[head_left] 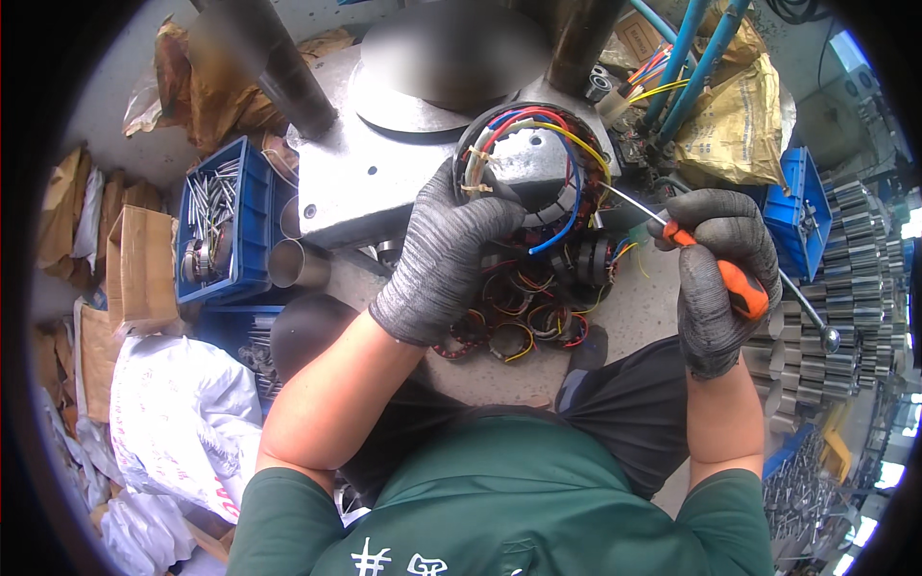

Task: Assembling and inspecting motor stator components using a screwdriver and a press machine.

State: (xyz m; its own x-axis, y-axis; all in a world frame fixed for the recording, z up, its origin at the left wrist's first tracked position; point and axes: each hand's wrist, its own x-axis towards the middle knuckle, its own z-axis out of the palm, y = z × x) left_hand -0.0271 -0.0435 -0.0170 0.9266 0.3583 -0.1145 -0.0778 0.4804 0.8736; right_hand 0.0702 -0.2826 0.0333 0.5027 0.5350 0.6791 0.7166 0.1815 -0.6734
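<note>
My left hand, in a grey-black work glove, is closed around the lower left edge of a ring-shaped motor stator. Red, yellow, white and blue lead wires curve along the inside of the ring, and pale ties bind them near my thumb. In my gloved right hand is a screwdriver with an orange handle. Its thin shaft points left, with the tip at the right edge of the stator. Whether the tip touches the windings, I cannot tell. Several more wound stators lie below, between my knees.
Ahead stands a metal press table with dark columns. Blue bins of metal parts, a cardboard box and a white sack fill the left. Rightward are stacked metal cylinders, another blue bin and a ball-ended rod.
</note>
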